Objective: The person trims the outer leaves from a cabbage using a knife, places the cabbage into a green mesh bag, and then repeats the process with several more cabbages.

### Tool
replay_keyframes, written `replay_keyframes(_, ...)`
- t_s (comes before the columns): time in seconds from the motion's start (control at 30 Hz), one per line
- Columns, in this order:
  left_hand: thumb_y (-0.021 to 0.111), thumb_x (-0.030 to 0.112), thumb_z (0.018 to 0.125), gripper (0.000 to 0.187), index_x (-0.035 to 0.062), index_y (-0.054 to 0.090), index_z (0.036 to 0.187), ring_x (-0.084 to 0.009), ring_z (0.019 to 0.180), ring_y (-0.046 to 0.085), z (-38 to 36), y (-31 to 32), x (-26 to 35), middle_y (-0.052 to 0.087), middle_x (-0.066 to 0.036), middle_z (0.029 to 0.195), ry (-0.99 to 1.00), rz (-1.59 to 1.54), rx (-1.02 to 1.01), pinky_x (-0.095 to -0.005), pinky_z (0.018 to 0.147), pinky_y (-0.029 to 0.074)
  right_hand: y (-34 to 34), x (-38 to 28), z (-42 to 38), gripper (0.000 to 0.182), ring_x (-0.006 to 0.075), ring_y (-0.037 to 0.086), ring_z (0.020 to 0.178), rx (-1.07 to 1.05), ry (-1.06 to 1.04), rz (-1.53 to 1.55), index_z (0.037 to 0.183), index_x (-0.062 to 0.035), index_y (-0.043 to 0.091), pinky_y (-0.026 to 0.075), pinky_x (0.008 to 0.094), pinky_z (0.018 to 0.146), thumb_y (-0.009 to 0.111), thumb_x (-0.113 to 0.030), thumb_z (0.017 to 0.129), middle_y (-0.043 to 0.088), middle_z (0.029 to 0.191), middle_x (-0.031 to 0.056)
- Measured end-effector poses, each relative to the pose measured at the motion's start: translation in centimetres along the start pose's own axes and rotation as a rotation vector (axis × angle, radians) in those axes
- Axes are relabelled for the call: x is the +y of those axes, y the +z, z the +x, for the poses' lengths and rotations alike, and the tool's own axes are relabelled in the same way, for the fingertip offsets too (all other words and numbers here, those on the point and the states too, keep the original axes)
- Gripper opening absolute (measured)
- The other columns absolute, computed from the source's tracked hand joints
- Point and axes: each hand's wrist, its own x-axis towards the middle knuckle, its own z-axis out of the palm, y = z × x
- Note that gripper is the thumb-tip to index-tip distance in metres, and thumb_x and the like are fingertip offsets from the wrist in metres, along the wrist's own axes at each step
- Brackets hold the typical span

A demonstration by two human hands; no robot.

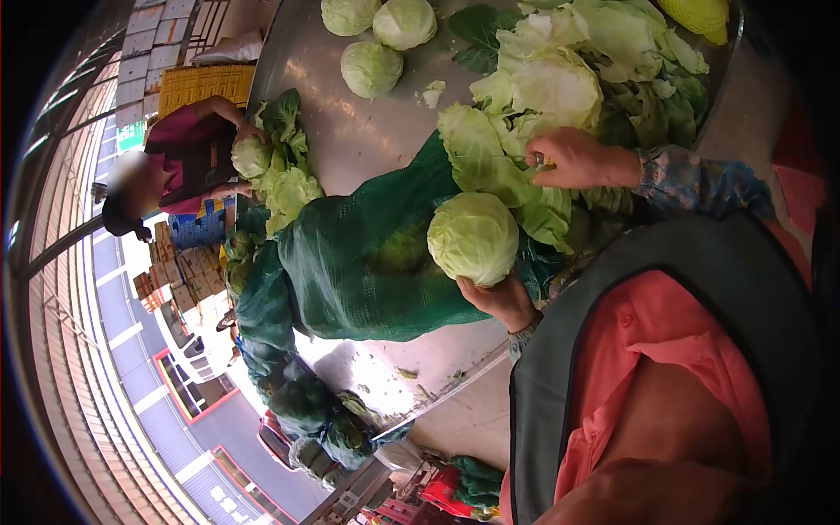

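My left hand [500, 300] cups a pale green cabbage head [473, 238] from underneath, holding it against a dark green mesh sack [359, 262] full of cabbages. My right hand [579, 158], in a patterned sleeve, grips a small knife [540, 161]; its blade rests on the loose outer leaves [481, 157] just above the held cabbage. Both hands are over a steel table [359, 140].
A heap of cut leaves [604, 79] covers the table beside my right hand. Three trimmed cabbages [372, 68] lie farther along. Across the table a person in a maroon top [188, 162] holds another cabbage [251, 156]. Behind them is a yellow crate [206, 83]. More filled mesh sacks [306, 407] lie below the table edge.
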Motion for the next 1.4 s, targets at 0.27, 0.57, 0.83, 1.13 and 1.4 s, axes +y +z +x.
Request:
replay_keyframes(0.27,0.051,0.057,0.092,0.071,0.0149,0.04,0.149,-0.0352,0.135,0.045,-0.4,3.9,1.8,0.042,-0.012,0.15,-0.13,-0.088,-0.041,-0.0589,0.102,0.047,-1.5,-6.3,0.9,0.064,0.0237,0.064,0.108,-0.069,-0.124,0.339,0.138,-0.003,0.052,0.056,0.0349,0.081,0.079,-0.024,0.084,0.063,0.119,0.0183)
replay_keyframes(0.57,0.075,0.066,0.073,0.117,0.0068,0.018,0.157,-0.0352,0.139,0.038,-0.1,3.9,5.9,0.031,-0.02,0.153,0.368,0.781,-0.355,-0.0516,0.108,0.041,-2.3,-4.3,-0.1,0.06,0.0077,0.05,0.046,-0.315,0.487,0.988,0.136,-0.0083,0.049,0.04,0.0229,0.037,0.052,-0.055,0.098,0.059,0.089,0.0021)
replay_keyframes(0.83,0.069,0.053,0.082,0.093,0.0111,0.029,0.154,-0.0311,0.137,0.042,2.3,-2.0,-0.5,0.039,-0.013,0.152,-0.014,0.119,-0.33,-0.0526,0.114,0.032,-2.2,-5.9,-0.9,0.054,0.0103,0.049,0.04,-0.293,0.456,0.748,0.117,-0.0048,0.059,0.039,0.0247,0.034,0.05,-0.055,0.099,0.061,0.076,0.0044)
replay_keyframes(1.13,0.09,0.021,0.062,0.109,0.0051,0.028,0.15,-0.0383,0.128,0.044,2.2,3.5,0.2,0.04,-0.022,0.14,0.544,1.287,-0.332,-0.0462,0.105,0.042,-2.6,-3.2,-0.1,0.038,0.0327,0.06,0.052,0.123,-0.06,0.07,0.098,-0.0038,0.062,0.046,0.0454,0.053,0.058,-0.042,0.099,0.06,0.063,0.0136)
replay_keyframes(1.4,0.092,0.035,0.06,0.11,0.004,0.033,0.147,-0.0436,0.12,0.045,1.5,7.4,-2.3,0.042,-0.026,0.132,0.56,1.652,-0.26,-0.0508,0.096,0.045,-1.8,-1.4,-1.7,0.036,0.0397,0.061,0.058,0.022,-0.071,-0.3,0.077,-0.0046,0.057,0.048,0.0496,0.054,0.058,-0.035,0.098,0.058,0.059,0.0174)
